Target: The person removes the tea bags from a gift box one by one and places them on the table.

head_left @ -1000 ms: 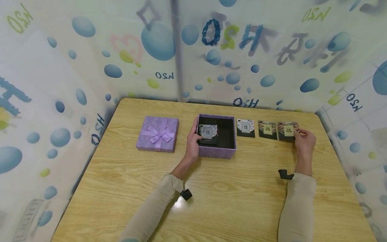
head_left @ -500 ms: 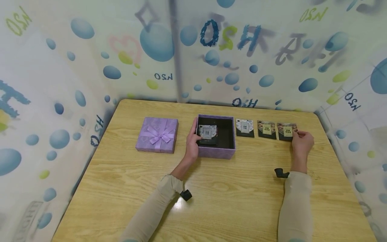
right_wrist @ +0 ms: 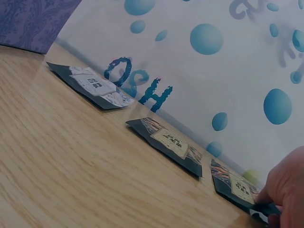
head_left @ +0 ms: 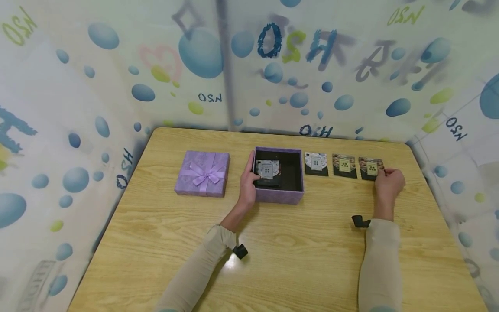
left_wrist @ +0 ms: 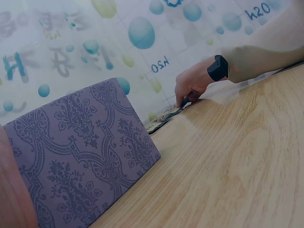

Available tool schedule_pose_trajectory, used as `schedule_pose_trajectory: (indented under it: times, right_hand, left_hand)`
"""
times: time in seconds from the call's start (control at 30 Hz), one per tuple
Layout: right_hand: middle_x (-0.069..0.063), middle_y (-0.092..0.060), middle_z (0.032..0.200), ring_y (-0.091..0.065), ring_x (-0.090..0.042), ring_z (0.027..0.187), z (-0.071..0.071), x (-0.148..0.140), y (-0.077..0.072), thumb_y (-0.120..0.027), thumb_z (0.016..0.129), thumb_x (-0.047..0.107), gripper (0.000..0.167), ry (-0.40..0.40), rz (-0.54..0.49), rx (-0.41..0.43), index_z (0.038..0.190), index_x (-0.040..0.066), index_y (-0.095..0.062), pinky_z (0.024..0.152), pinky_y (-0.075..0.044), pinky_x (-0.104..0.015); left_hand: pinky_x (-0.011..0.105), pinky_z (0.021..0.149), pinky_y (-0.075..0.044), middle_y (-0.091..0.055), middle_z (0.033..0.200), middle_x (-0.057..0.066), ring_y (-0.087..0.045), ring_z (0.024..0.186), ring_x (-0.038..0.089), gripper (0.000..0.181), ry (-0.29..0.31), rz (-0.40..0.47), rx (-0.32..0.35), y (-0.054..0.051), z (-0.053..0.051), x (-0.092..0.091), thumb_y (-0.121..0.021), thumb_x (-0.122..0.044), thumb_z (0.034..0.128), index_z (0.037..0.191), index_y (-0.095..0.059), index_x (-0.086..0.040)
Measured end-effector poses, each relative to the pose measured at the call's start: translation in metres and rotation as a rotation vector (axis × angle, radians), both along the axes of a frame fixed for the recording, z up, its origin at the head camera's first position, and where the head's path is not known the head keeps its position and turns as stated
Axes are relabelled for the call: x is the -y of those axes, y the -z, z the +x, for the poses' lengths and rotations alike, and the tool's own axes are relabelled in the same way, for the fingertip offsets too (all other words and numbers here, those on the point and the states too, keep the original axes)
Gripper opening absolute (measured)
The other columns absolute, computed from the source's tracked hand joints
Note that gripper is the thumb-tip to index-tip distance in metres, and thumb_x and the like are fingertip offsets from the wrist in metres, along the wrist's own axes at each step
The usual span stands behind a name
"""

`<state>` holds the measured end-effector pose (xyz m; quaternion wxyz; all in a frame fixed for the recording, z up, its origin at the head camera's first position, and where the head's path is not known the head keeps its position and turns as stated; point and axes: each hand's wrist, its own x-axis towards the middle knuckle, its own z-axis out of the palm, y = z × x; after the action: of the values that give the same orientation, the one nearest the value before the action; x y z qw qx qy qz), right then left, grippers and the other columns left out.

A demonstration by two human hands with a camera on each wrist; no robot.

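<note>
Three sachets [head_left: 344, 166] lie at three o'clock from the lidless gift box [head_left: 277, 197], another sachet [head_left: 270, 168] inside: seemingly midway; left hand [head_left: 247, 187] grips it, right hand [head_left: 390, 183] pinches end sachet [head_left: 369, 168].

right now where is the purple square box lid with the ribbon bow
In the head view, the lid lies left on the wooden table, with the person's left hand and the open, black-lined purple box to its right.

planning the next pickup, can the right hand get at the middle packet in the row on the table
Probably yes: the middle packet lies uncovered and open from the near side. But the right hand pinches the rightmost packet, so it would likely need to let go first.
</note>
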<state>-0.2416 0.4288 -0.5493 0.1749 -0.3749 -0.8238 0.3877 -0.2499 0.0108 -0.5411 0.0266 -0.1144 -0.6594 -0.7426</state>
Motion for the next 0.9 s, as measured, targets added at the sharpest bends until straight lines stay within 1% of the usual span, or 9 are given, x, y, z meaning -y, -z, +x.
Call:
schedule_pose_trajectory:
  times: [0.13, 0.2, 0.37, 0.5, 0.63, 0.7, 0.77, 0.87, 0.9]
  right_hand:
    - [-0.03, -0.059, 0.126, -0.054, -0.048, 0.122, -0.0009, 0.0005, 0.002, -0.051, 0.106, 0.019, 0.038, -0.006, 0.023, -0.006, 0.127, -0.012, -0.06, 0.108, -0.04, -0.054]
    - [-0.031, -0.059, 0.128, -0.054, -0.049, 0.124, -0.0009, 0.0006, 0.0029, -0.05, 0.106, 0.019, 0.04, -0.012, 0.04, 0.008, 0.128, -0.012, -0.06, 0.109, -0.039, -0.055]
    - [-0.034, -0.058, 0.128, -0.05, -0.052, 0.125, -0.0007, 0.0009, 0.0039, -0.048, 0.106, 0.018, 0.04, -0.021, 0.073, 0.022, 0.129, -0.014, -0.059, 0.111, -0.035, -0.057]
    - [-0.035, -0.052, 0.133, -0.041, -0.053, 0.131, -0.001, 0.0015, 0.0011, -0.046, 0.107, 0.019, 0.041, -0.018, 0.068, 0.065, 0.132, -0.013, -0.055, 0.114, -0.027, -0.059]
    - [-0.036, -0.043, 0.142, -0.03, -0.052, 0.139, -0.0017, 0.0012, -0.0017, -0.04, 0.108, 0.02, 0.045, -0.006, 0.035, 0.112, 0.138, -0.011, -0.05, 0.116, -0.018, -0.059]
    - [-0.036, -0.04, 0.146, -0.028, -0.051, 0.14, -0.0016, 0.0015, -0.002, -0.039, 0.109, 0.025, 0.048, -0.004, 0.015, 0.117, 0.141, -0.01, -0.048, 0.117, -0.016, -0.058]
    - [-0.036, -0.039, 0.146, -0.027, -0.052, 0.139, -0.0009, 0.0025, -0.0018, -0.039, 0.109, 0.03, 0.053, -0.012, 0.017, 0.114, 0.142, -0.01, -0.047, 0.116, -0.016, -0.059]
    - [-0.037, -0.035, 0.146, -0.025, -0.051, 0.137, 0.0011, 0.006, -0.0023, -0.042, 0.108, 0.039, 0.059, -0.02, 0.018, 0.091, 0.142, -0.01, -0.044, 0.114, -0.018, -0.058]
    - [-0.037, -0.033, 0.146, -0.023, -0.05, 0.136, 0.0019, 0.0077, -0.0032, -0.043, 0.107, 0.039, 0.06, -0.019, 0.021, 0.079, 0.141, -0.009, -0.044, 0.113, -0.019, -0.057]
  left_hand:
    - [0.053, 0.125, -0.016, -0.018, 0.174, 0.0, -0.01, 0.16, 0.018, 0.077, 0.001, 0.004, 0.002, -0.0004, 0.0, 0.0, -0.027, 0.007, 0.0935, 0.168, -0.022, -0.013]
    - [0.054, 0.125, -0.016, -0.018, 0.174, 0.001, -0.01, 0.16, 0.019, 0.078, 0.001, 0.006, 0.002, 0.0001, -0.0003, 0.0001, -0.027, 0.006, 0.0925, 0.168, -0.022, -0.013]
    - [0.052, 0.125, -0.016, -0.018, 0.174, -0.001, -0.01, 0.16, 0.018, 0.077, -0.001, -0.006, 0.005, -0.0009, -0.0003, -0.0005, -0.027, 0.006, 0.0934, 0.168, -0.022, -0.014]
    - [0.052, 0.125, -0.017, -0.018, 0.174, 0.001, -0.011, 0.16, 0.019, 0.077, -0.004, 0.0, 0.006, -0.0007, -0.0007, -0.0011, -0.028, 0.008, 0.0935, 0.168, -0.023, -0.014]
    - [0.054, 0.125, -0.017, -0.017, 0.174, 0.004, -0.011, 0.161, 0.022, 0.077, 0.0, 0.018, 0.008, -0.0009, -0.0014, -0.0017, -0.027, 0.009, 0.0931, 0.167, -0.022, -0.011]
    - [0.054, 0.125, -0.017, -0.017, 0.174, 0.005, -0.01, 0.161, 0.023, 0.077, 0.0, 0.019, 0.012, -0.0008, -0.0021, -0.0019, -0.027, 0.009, 0.093, 0.167, -0.021, -0.01]
    - [0.054, 0.125, -0.016, -0.016, 0.174, 0.006, -0.009, 0.161, 0.024, 0.077, -0.004, 0.008, 0.02, -0.0012, -0.0016, -0.0021, -0.026, 0.009, 0.0925, 0.167, -0.021, -0.009]
    - [0.052, 0.125, -0.016, -0.016, 0.175, 0.005, -0.009, 0.161, 0.022, 0.078, -0.009, -0.008, 0.034, -0.002, 0.0001, -0.0016, -0.027, 0.009, 0.0919, 0.167, -0.021, -0.009]
    - [0.052, 0.126, -0.016, -0.017, 0.174, 0.004, -0.01, 0.161, 0.021, 0.078, -0.01, -0.011, 0.037, -0.0021, 0.0008, -0.0012, -0.027, 0.008, 0.092, 0.168, -0.021, -0.01]
